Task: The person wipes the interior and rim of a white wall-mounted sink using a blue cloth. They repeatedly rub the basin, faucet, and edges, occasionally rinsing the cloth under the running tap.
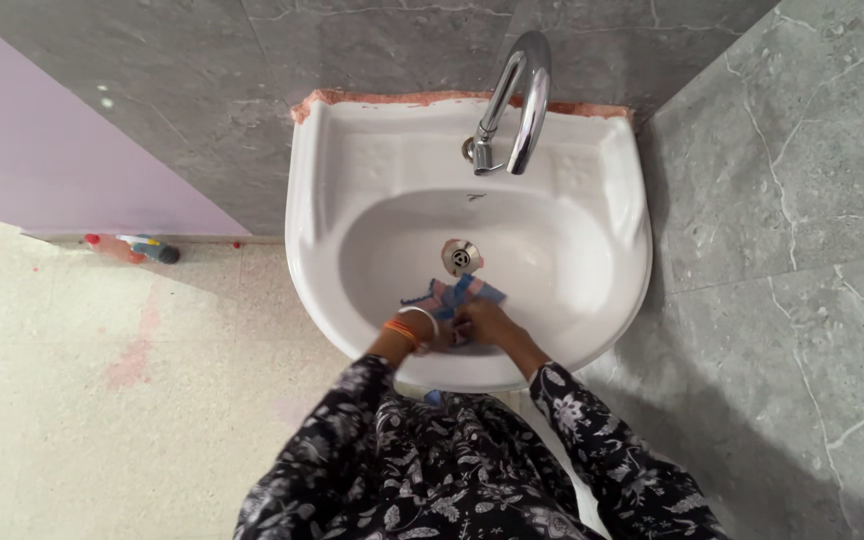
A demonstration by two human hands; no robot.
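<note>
A small cloth [457, 296], blue with pale and pinkish patches, lies crumpled on the near slope of a white basin [612, 260], just below the metal drain [461, 256]. One frayed corner of it sticks out to the left; the rest is bunched under the person's hands. The right hand [484, 322] presses on the cloth's near edge, fingers curled together and gripping the fabric. The left hand [430, 333], with a white bangle and an orange one [407, 328] at the wrist, meets it from the other side; its fingers are largely hidden behind the wrist and the cloth, so whether they clasp the fabric cannot be told. Both arms wear dark sleeves [572, 410] with a pale flower print.

The basin holds only the cloth and the hands; no standing water shows around the drain. A curved chrome tap [517, 95] rises from the back ledge, its spout over the bowl. The basin is fixed to a grey marbled wall [782, 170]. On the speckled floor [72, 400] to the left, a small bottle [132, 247] lies on its side against the wall, near a faint reddish stain.
</note>
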